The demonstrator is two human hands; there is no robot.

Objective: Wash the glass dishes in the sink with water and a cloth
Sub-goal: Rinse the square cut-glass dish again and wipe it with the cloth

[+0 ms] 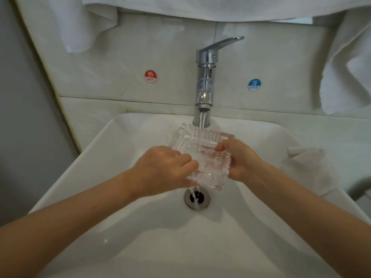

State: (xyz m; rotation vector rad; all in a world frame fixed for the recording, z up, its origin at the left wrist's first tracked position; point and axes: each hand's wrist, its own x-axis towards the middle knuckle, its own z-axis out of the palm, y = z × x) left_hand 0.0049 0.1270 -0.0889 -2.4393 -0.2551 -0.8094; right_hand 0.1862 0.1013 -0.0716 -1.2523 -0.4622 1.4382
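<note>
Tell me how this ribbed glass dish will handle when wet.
Probably slippery: water from the faucet runs over the glass dish. Likely rigid and fragile: ribbed clear glass above a hard sink. Left hand and right hand both grip it, hinting heft.

- Sink basin (pixel 100 157): centre, its back rim against the tiled wall (pixel 120 57).
- Drain (pixel 197 198): in the basin floor, directly below the glass dish.
- Faucet (pixel 204 81): behind the basin, at the middle of the back rim; lever points right.
- Water stream (pixel 202 120): from the spout down into the dish.
- Glass dish (pixel 192 137): above the drain, under the spout, between both hands.
- Left hand (pixel 164 167): grip on the dish's left side.
- Right hand (pixel 241 159): grip on its right edge.
- HOT sticker (pixel 150 76): on the wall, left of the faucet.
- COLD sticker (pixel 254 84): right of it.
- Towels: one hangs upper left (pixel 86 27), one far right (pixel 345 67).
</note>
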